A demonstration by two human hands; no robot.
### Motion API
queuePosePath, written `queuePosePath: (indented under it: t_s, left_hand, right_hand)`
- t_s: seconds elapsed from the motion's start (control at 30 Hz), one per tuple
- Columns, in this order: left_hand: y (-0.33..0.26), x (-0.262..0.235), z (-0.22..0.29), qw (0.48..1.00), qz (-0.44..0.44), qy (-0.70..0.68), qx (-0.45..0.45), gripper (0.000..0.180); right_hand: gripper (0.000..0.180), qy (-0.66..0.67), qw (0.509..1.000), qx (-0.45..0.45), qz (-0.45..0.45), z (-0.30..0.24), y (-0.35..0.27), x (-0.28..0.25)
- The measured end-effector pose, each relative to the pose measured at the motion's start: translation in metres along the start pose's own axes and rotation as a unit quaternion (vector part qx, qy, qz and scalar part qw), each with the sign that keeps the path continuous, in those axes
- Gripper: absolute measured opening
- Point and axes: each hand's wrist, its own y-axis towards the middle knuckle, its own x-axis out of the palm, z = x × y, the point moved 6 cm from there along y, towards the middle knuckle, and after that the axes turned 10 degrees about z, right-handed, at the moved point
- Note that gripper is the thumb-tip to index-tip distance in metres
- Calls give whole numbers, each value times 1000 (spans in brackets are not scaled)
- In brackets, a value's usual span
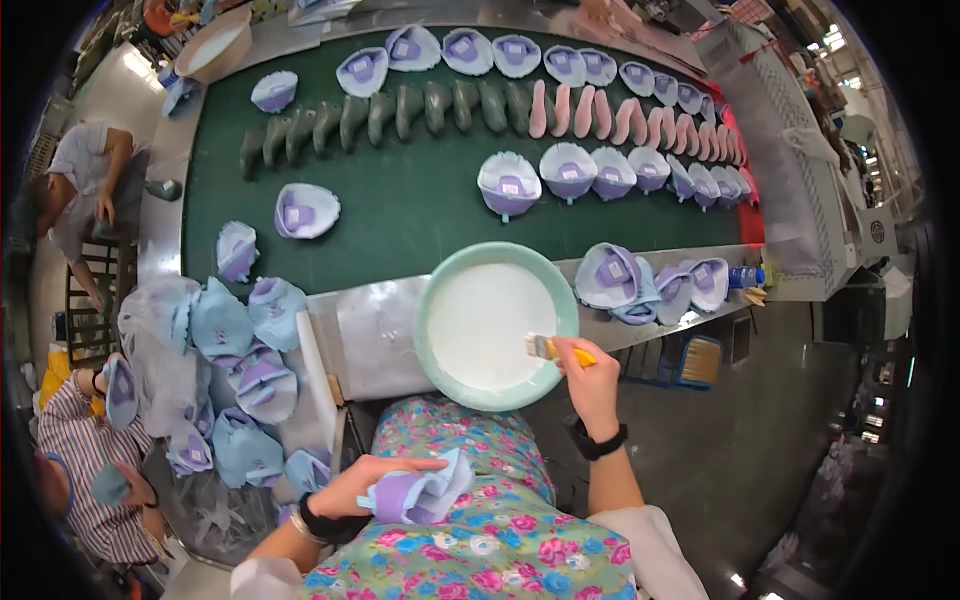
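Note:
My right hand (590, 378) grips a small brush (553, 348) with a yellow handle, its bristles at the right rim of a pale green basin (437, 283) filled with white liquid. My left hand (350, 488) holds a folded purple and light blue shoe upper (425, 492) low over my lap, above a floral apron (480, 520).
A pile of blue and purple shoe uppers (225, 370) lies at my left. On the green conveyor belt (410, 200) sit rows of uppers and dark green and pink shoe lasts (430, 108). More uppers (650, 282) rest right of the basin. Other people (80, 190) work at the left.

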Motion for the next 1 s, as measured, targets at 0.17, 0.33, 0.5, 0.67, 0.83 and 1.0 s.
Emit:
queuePosePath:
  t_s: [0.17,0.33,0.5,0.67,0.83,1.0]
  left_hand:
    - [12,13,5,997,-23,63,-41,73]
    - [29,13,1,978,135,116,-108,61]
    - [53,3,-34,926,354,61,-117,51]
    - [81,2,-102,849,419,-302,-109,59]
    - [102,1,-118,856,377,-333,-122,62]
    - [123,8,-105,881,335,-312,-118,66]
  right_hand:
    - [18,-24,995,-88,-38,40,23,15]
    - [19,-35,987,-133,-87,53,45,37]
    - [18,-91,971,-182,-128,62,55,57]
    - [18,-101,961,-226,-124,74,61,61]
    - [24,12,971,-169,-167,17,62,35]
    - [26,139,937,-125,-294,-19,50,37]
